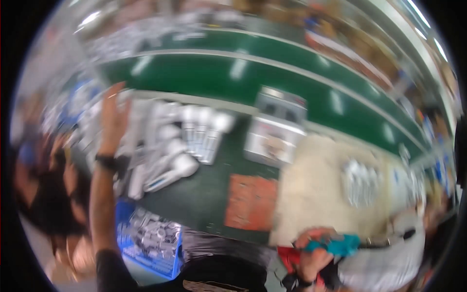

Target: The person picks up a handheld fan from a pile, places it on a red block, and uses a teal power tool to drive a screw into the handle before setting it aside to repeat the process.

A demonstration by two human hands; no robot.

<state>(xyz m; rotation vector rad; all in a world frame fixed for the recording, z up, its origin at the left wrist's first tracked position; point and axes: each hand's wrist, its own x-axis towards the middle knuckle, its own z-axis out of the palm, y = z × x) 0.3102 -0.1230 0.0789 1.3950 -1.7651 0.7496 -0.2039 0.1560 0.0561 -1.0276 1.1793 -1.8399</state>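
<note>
My left hand [115,117], blurred, reaches up at the left with fingers stretched out and nothing visible in them. It is over or beside a row of white parts with rounded heads and long handles [202,131]; contact cannot be told. One such white part [172,171] lies slanted nearer to me. Low at the right, my right hand [314,258] is closed around a teal object [343,245], perhaps a tool grip. Motion blur hides its exact kind. Something red [288,258] shows beside that hand.
A silver box-shaped device [276,129] stands beyond an orange-red mat [251,202]. Beige sheeting [311,194] carries clustered whitish parts [361,182]. A blue crate [151,263] of grey parts sits lower left. A green conveyor [209,75] runs behind. People flank me.
</note>
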